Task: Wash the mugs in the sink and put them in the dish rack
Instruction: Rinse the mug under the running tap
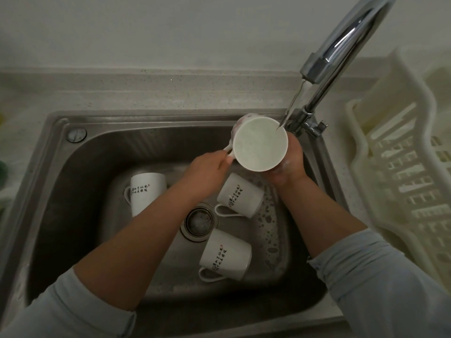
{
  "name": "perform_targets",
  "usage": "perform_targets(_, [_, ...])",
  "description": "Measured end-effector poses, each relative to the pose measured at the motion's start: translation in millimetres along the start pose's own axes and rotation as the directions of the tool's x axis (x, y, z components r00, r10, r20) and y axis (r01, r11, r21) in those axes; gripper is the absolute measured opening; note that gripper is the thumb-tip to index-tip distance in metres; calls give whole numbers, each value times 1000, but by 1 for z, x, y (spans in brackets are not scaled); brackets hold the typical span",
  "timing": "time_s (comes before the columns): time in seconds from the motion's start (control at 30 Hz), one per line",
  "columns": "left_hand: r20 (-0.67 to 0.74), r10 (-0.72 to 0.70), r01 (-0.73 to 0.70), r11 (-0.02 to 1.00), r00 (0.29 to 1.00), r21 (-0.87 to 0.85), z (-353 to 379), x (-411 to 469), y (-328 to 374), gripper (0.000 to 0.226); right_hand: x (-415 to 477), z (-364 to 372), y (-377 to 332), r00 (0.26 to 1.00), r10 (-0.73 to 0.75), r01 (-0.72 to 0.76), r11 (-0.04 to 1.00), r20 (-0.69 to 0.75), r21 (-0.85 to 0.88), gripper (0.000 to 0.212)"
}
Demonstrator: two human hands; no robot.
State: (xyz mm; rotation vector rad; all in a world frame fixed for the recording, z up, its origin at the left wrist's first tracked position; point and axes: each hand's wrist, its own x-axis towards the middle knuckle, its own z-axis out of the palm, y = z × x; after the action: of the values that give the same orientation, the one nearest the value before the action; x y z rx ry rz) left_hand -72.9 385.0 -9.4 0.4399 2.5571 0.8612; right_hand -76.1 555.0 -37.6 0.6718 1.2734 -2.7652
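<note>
A white mug [259, 145] is held upright over the steel sink [73, 167], its mouth towards me and full of cloudy water. Water from the tap [341, 52] runs into its right side. My left hand [207, 170] pinches the mug's handle. My right hand [291, 167] grips the mug's body from below and from the right, with suds on the fingers. Three more white mugs with dark lettering lie on their sides in the sink: one at the left [146, 193], one in the middle [240, 196], one nearest me [225, 256].
A cream plastic dish rack [402, 181] stands on the counter right of the sink. The drain strainer [199, 222] sits in the sink floor between the mugs. Foam patches lie on the right of the sink floor. The wall runs behind the counter.
</note>
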Motion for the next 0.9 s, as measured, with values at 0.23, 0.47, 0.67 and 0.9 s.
perform_targets(0.23, [106, -17, 71, 843, 994, -533, 25, 7, -6, 30, -11, -14, -13, 971, -120, 76, 976, -207, -206, 41])
perform_targets(0.47, [244, 13, 176, 656, 970, -733, 46, -3, -6, 25, -35, -24, -32, 928, -55, -212, 732, -367, -647, 38])
perform_targets(0.67, [246, -95, 242, 686, 965, -686, 45, -18, -5, 33, -49, -39, -20, 800, 358, -581, 662, -481, -473, 52])
perform_targets(0.9, [144, -140, 190, 876, 980, -443, 28, -30, 8, 43, -57, -56, 23, 682, 648, -731, 585, -340, -351, 68])
